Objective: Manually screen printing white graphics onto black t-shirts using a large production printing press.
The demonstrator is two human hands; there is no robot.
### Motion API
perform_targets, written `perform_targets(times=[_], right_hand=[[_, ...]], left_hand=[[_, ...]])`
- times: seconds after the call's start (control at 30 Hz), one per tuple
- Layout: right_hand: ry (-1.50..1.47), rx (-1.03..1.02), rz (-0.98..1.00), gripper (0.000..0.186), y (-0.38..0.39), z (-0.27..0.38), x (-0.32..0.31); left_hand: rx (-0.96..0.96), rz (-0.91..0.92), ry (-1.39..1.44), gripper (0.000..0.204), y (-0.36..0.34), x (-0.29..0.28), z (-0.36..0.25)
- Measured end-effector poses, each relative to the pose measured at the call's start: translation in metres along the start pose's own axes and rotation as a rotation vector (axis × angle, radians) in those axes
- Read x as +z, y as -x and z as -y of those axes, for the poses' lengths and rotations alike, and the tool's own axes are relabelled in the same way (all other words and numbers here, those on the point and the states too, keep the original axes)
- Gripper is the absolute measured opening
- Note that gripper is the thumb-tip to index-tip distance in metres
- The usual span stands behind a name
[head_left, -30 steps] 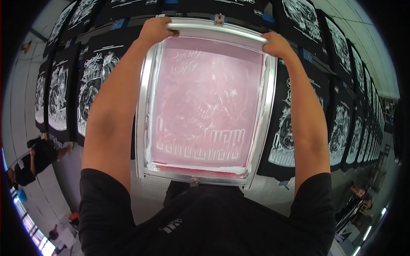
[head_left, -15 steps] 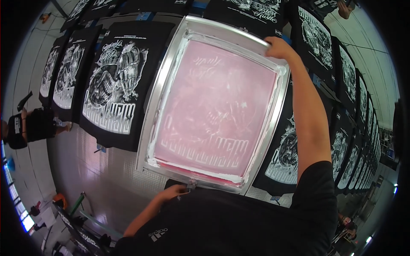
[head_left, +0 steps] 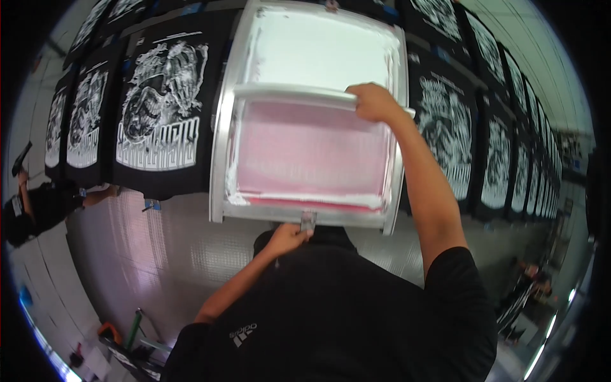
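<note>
A metal-framed printing screen [head_left: 217,172] lies in front of me. Across its middle runs a long silver squeegee [head_left: 286,95], and my right hand [head_left: 375,103] is closed on its right end. Beyond the squeegee the screen's surface is white [head_left: 318,51]; on the near side pink mesh [head_left: 305,143] shows, with white ink [head_left: 318,197] along the near edge. My left hand [head_left: 289,239] is closed at a small metal clamp [head_left: 308,221] on the middle of the near rail. What lies under the screen is hidden.
Black shirts with white prints lie on boards to the left [head_left: 159,108] and right [head_left: 445,127], close beside the screen. Another person [head_left: 41,207] stands at far left with a dark tool [head_left: 22,159] raised. A green bar [head_left: 134,328] stands lower left.
The squeegee and my right hand have come from the screen's far end to its middle. White now covers the far part. The screen sits straighter in view; my left hand stays at the clamp.
</note>
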State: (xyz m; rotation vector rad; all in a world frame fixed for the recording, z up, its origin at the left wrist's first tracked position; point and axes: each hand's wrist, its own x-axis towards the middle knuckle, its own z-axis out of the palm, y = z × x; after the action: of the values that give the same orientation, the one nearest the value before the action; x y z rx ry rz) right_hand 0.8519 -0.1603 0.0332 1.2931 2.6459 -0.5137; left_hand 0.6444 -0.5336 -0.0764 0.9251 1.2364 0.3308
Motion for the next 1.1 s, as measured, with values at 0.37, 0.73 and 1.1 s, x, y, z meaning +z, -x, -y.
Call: perform_targets(times=[0.37, 0.73, 1.1], right_hand=[[-0.163, 0.086, -0.204, 0.035, 0.233, 0.18, 0.092], [0.053, 0.24, -0.107, 0.03, 0.265, 0.096, 0.051], [-1.318, 0.403, -0.337, 0.032, 0.254, 0.004, 0.117]], left_hand=[[-0.122, -0.112, -0.544, 0.046, 0.013, 0.004, -0.036], [-0.113, -0.266, -0.556, 0.051, 0.046, 0.001, -0.05], [0.1, -1.119, -0.079, 0.046, 0.014, -0.189, -0.03]])
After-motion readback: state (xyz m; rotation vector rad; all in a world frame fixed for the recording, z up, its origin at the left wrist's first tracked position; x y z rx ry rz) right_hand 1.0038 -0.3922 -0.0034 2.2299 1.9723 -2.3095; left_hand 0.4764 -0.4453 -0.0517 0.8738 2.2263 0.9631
